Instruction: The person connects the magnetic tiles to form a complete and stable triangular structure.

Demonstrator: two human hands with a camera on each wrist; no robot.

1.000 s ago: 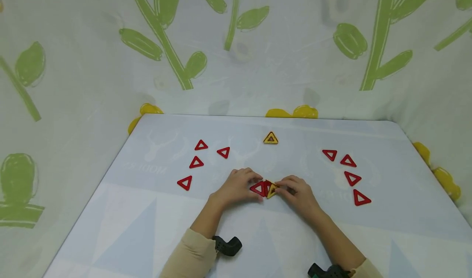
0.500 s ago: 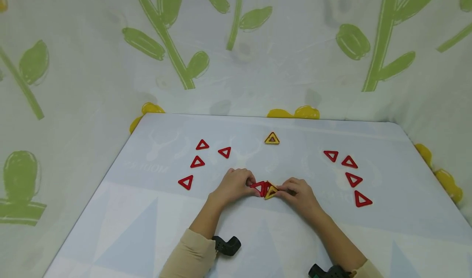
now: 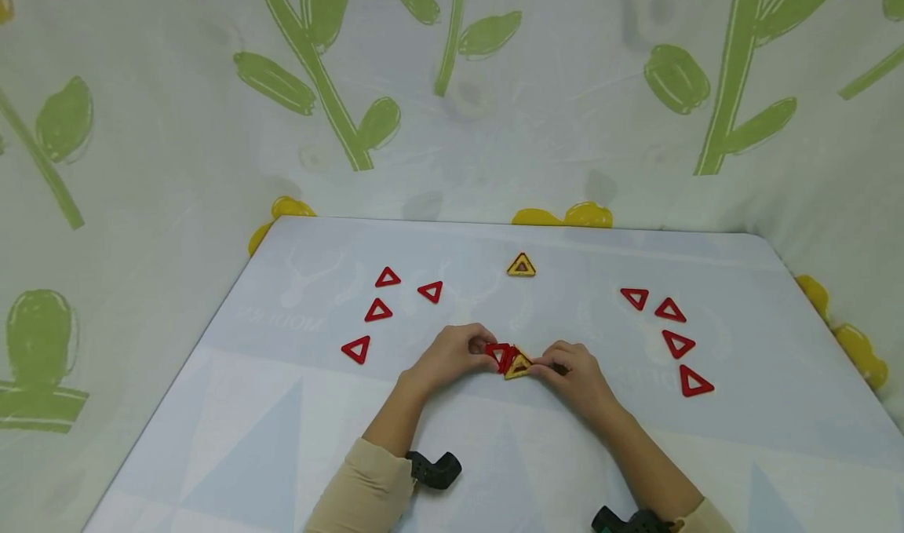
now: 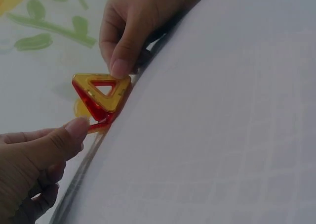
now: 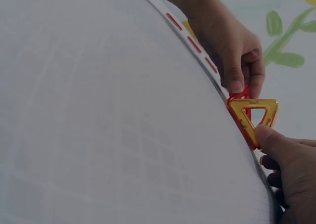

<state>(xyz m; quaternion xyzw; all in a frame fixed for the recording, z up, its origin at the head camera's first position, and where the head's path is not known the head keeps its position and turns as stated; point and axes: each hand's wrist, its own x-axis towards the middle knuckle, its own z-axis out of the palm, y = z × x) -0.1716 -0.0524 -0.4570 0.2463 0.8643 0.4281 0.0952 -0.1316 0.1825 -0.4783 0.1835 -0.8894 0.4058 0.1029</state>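
In the head view my left hand [image 3: 455,352] pinches a red triangular magnetic tile [image 3: 498,348] at mid-table. That tile meets a small cluster of red tiles and one yellow triangular tile [image 5: 254,103]. Thumb and fingertips of my right hand [image 3: 574,372] pinch the yellow tile at its right corner. In the left wrist view, red shows behind the yellow tile [image 4: 101,78], which stands tilted. The red piece at my left fingertips [image 4: 96,128] lies low beside it. Fingers partly cover the joined edges, so the exact number of tiles is hidden.
Several loose red triangles lie left, including one red triangle [image 3: 355,350], and several more right, including another red triangle [image 3: 696,381]. A yellow triangle [image 3: 521,265] sits farther back, with red at its edges. Leaf-patterned curtain [image 3: 530,140] surrounds the white tabletop [image 3: 282,439].
My left fingers, apart around the red tile a second ago, have closed on it. That tile has shifted slightly right and looks more tilted. My right hand keeps its pinch on the yellow tile.
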